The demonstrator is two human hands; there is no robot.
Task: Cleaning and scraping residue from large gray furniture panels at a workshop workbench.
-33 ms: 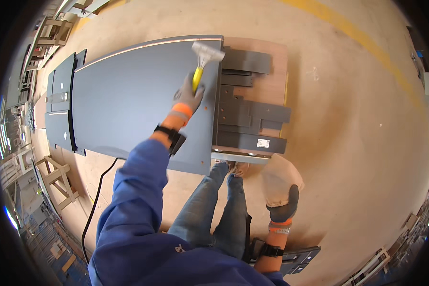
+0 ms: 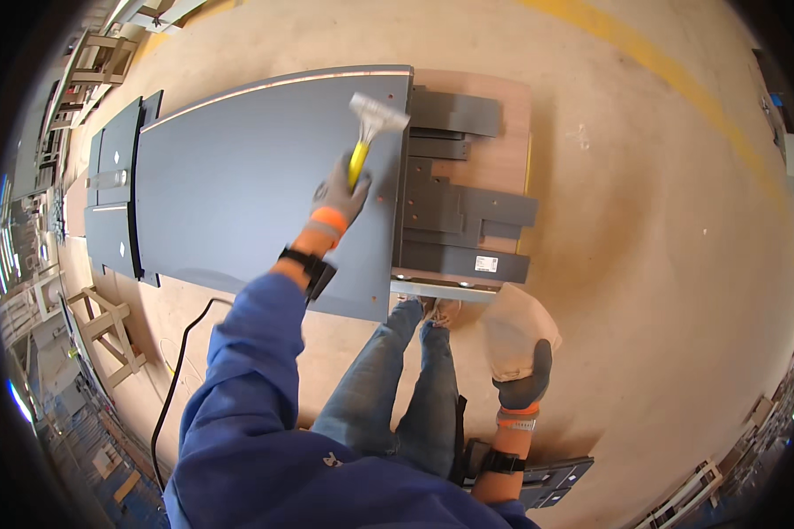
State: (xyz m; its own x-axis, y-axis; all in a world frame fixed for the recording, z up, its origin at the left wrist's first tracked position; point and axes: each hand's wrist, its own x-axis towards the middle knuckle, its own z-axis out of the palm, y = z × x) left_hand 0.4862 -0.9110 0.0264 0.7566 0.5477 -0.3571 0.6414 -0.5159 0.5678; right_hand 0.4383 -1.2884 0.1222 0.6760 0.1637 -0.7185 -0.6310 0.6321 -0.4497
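My gloved left hand is closed round the yellow handle of a scraper with a wide pale head. It is held over the right end of a large dark grey panel; whether the head touches the panel I cannot tell. Low on the right, my gloved right hand grips a bunched beige cloth, away from the panel. Several small holes show near the panel's right edge, and a pale strip runs along its far edge.
Smaller grey pieces lie on a brownish board right of the panel. More grey panels and a clear bottle-like item are at the left. A black cable hangs beside my left arm. Wooden trestles stand farther left.
My left hand and the scraper have shifted slightly toward me and to the left over the panel. My right hand with the cloth has hardly moved.
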